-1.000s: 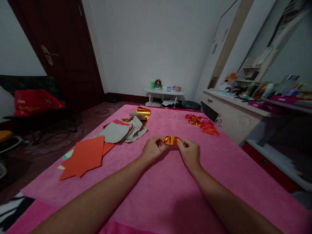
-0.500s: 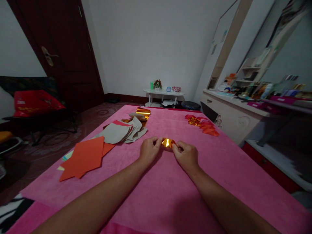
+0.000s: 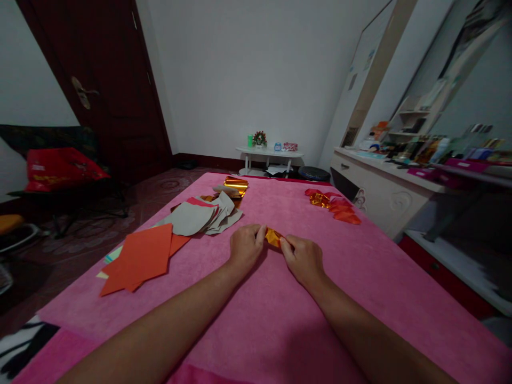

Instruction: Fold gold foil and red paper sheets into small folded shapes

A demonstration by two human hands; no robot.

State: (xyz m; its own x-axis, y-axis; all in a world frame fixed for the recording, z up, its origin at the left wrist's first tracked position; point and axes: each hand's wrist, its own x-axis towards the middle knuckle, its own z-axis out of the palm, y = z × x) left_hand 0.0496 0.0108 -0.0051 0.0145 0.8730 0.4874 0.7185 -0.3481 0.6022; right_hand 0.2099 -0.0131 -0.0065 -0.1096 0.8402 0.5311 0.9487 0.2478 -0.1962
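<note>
A small folded piece of shiny gold foil paper (image 3: pixel 273 237) is pinched between both hands just above the pink cloth (image 3: pixel 280 320). My left hand (image 3: pixel 245 247) grips its left end with closed fingers. My right hand (image 3: pixel 302 259) grips its right end, fingers curled. The two hands sit close together, so only a little of the foil shows between them.
Orange paper sheets (image 3: pixel 140 256) and grey paper pieces (image 3: pixel 196 216) lie to the left. A gold foil stack (image 3: pixel 236 184) lies further back. Folded red and gold pieces (image 3: pixel 334 207) rest at the right. A white dresser (image 3: pixel 384 186) stands beside the cloth's right edge.
Both hands have drawn closer together, squeezing the gold foil shorter. Less of it shows between the fingers than a second ago.
</note>
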